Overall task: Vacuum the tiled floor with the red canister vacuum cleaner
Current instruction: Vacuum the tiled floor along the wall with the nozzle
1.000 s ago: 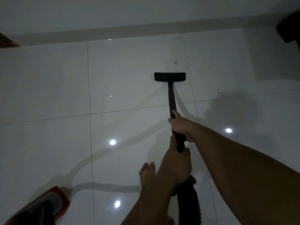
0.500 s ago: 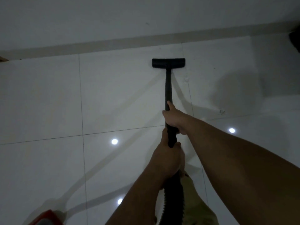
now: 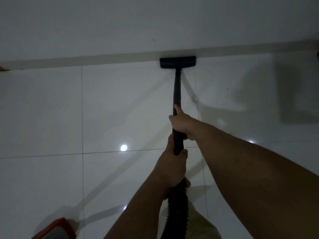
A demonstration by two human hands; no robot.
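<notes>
Pointing straight away from the person, the black wand [image 3: 177, 94] has its floor head [image 3: 177, 62] against the baseboard [image 3: 86, 60]. The right hand [image 3: 182, 124] grips it higher, the left hand [image 3: 172, 171] grips near the hose [image 3: 176, 216], both arms stretched forward.

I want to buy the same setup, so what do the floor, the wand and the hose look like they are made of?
Floor: glossy glazed tile, probably ceramic or porcelain; it mirrors ceiling lights and shows thin grout lines.
Wand: matte black and rigid, likely plastic, though painted metal can't be ruled out.
Hose: black and ribbed, so apparently flexible corrugated plastic.
</notes>
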